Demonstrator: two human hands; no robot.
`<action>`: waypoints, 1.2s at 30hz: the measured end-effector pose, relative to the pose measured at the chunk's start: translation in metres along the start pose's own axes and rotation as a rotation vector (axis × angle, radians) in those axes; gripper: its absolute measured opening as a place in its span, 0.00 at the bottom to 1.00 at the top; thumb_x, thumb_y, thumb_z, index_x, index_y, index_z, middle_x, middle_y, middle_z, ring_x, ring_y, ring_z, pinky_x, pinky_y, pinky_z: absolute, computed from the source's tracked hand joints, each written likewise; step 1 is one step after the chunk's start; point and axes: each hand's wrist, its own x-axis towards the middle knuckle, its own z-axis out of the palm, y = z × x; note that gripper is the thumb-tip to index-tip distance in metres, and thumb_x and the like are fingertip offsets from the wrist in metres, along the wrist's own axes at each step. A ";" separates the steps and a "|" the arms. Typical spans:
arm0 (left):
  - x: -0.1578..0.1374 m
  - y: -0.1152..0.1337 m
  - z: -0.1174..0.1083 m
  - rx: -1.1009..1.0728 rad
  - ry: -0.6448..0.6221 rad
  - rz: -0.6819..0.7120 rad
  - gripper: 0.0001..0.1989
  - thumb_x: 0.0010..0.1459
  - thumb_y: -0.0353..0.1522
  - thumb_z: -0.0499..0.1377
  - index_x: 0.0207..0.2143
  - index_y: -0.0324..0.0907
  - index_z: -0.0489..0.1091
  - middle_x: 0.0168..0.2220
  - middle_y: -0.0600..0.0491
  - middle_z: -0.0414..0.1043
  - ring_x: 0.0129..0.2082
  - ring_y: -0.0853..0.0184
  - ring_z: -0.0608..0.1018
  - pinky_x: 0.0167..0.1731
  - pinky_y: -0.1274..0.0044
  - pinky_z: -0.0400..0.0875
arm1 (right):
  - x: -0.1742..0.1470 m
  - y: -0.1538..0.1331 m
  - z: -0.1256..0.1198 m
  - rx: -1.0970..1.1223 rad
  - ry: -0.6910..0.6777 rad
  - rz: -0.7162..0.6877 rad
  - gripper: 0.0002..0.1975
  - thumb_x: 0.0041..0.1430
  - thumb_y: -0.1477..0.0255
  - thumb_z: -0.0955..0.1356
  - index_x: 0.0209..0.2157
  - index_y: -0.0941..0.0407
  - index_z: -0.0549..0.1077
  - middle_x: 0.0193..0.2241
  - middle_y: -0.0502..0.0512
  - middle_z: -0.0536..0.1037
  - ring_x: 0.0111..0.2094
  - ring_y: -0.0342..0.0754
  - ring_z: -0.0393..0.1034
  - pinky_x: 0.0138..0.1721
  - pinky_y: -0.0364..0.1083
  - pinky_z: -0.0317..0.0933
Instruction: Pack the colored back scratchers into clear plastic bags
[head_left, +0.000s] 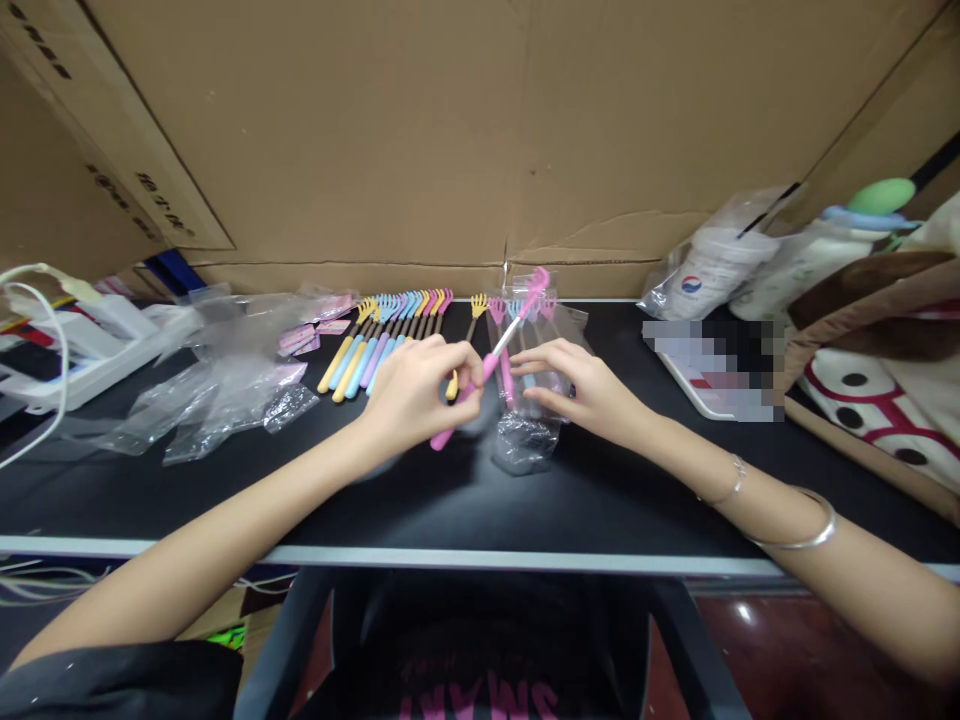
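My left hand [420, 385] is closed around the handle of a pink back scratcher [513, 331], which tilts up to the right with its claw head at the top. My right hand [581, 385] has its fingers stretched out and apart, over clear plastic bags [526, 440] of back scratchers; whether it touches them I cannot tell. A yellow-headed back scratcher [479, 303] lies partly hidden behind my left hand. To the left, a row of back scratchers [367, 360] with yellow, blue, purple and pink parts lies side by side on the black table [442, 505].
Crumpled clear bags [225, 380] and small pink cards [301, 338] lie at the left, beside a white power strip [112, 350] with cables. A bagged cup [701, 270], a bottle [844, 245], a partly blurred phone [701, 392] and a fabric bag [877, 370] occupy the right. Cardboard [465, 130] walls the back.
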 end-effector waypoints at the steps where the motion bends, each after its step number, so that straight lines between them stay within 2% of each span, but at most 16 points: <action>1: -0.002 0.005 0.003 -0.012 0.005 0.039 0.01 0.51 0.30 0.56 0.27 0.43 0.67 0.25 0.59 0.72 0.28 0.69 0.70 0.32 0.77 0.61 | 0.000 -0.004 0.002 0.075 -0.012 0.027 0.11 0.63 0.66 0.66 0.45 0.55 0.71 0.43 0.57 0.80 0.48 0.54 0.71 0.53 0.56 0.59; 6: -0.009 0.020 0.014 -0.046 -0.004 0.140 0.02 0.54 0.30 0.57 0.28 0.43 0.68 0.26 0.57 0.72 0.29 0.69 0.70 0.32 0.76 0.63 | -0.001 -0.016 0.015 0.530 -0.051 0.201 0.14 0.62 0.59 0.66 0.43 0.54 0.70 0.42 0.56 0.79 0.46 0.52 0.74 0.49 0.51 0.65; 9: -0.008 0.017 0.016 -0.081 -0.041 0.177 0.04 0.60 0.33 0.57 0.32 0.44 0.69 0.29 0.57 0.74 0.32 0.68 0.71 0.33 0.76 0.64 | -0.001 -0.019 0.019 0.686 -0.025 0.247 0.15 0.61 0.57 0.66 0.39 0.55 0.69 0.37 0.56 0.78 0.41 0.50 0.75 0.44 0.49 0.67; 13: -0.003 0.003 0.012 -0.102 -0.086 0.193 0.07 0.64 0.32 0.52 0.38 0.44 0.70 0.38 0.54 0.76 0.41 0.66 0.72 0.42 0.74 0.66 | 0.001 -0.018 0.017 0.739 0.131 0.358 0.15 0.61 0.56 0.65 0.34 0.54 0.66 0.31 0.52 0.76 0.37 0.49 0.74 0.42 0.48 0.67; 15: 0.000 -0.007 0.011 -0.048 -0.113 0.213 0.09 0.64 0.31 0.51 0.42 0.45 0.71 0.43 0.53 0.76 0.46 0.65 0.72 0.47 0.72 0.66 | 0.002 -0.014 0.014 0.805 0.204 0.411 0.15 0.61 0.56 0.65 0.34 0.53 0.64 0.29 0.51 0.76 0.35 0.48 0.74 0.40 0.48 0.68; 18: 0.000 -0.023 0.013 0.101 -0.177 0.183 0.14 0.63 0.36 0.54 0.48 0.44 0.69 0.50 0.51 0.74 0.53 0.60 0.69 0.53 0.67 0.63 | 0.003 -0.002 0.010 0.922 0.277 0.475 0.15 0.61 0.56 0.65 0.34 0.53 0.64 0.25 0.50 0.75 0.28 0.46 0.71 0.32 0.46 0.67; 21: -0.002 -0.035 0.018 0.202 -0.261 0.102 0.21 0.61 0.41 0.56 0.54 0.42 0.67 0.55 0.49 0.70 0.59 0.56 0.65 0.57 0.64 0.61 | 0.004 0.010 0.005 0.944 0.338 0.511 0.16 0.59 0.55 0.66 0.33 0.53 0.64 0.20 0.47 0.72 0.22 0.44 0.67 0.20 0.41 0.58; 24: -0.004 -0.043 0.023 0.257 -0.326 0.056 0.23 0.63 0.43 0.54 0.55 0.41 0.67 0.58 0.47 0.68 0.60 0.55 0.64 0.59 0.62 0.60 | 0.003 0.019 0.003 0.914 0.369 0.555 0.16 0.58 0.54 0.66 0.35 0.53 0.65 0.18 0.46 0.70 0.18 0.43 0.63 0.14 0.41 0.48; 31: -0.004 -0.053 0.028 0.343 -0.338 0.012 0.21 0.66 0.39 0.49 0.56 0.40 0.68 0.59 0.44 0.66 0.56 0.57 0.68 0.56 0.66 0.62 | 0.002 0.013 0.005 0.843 0.324 0.537 0.20 0.58 0.52 0.65 0.36 0.55 0.68 0.16 0.45 0.68 0.17 0.43 0.62 0.16 0.42 0.51; 36: -0.004 -0.048 0.025 0.384 -0.310 0.010 0.20 0.65 0.38 0.51 0.54 0.39 0.70 0.55 0.44 0.70 0.55 0.53 0.69 0.54 0.61 0.60 | 0.004 0.005 0.004 0.821 0.285 0.474 0.19 0.59 0.53 0.65 0.37 0.56 0.70 0.15 0.46 0.69 0.17 0.42 0.60 0.16 0.41 0.47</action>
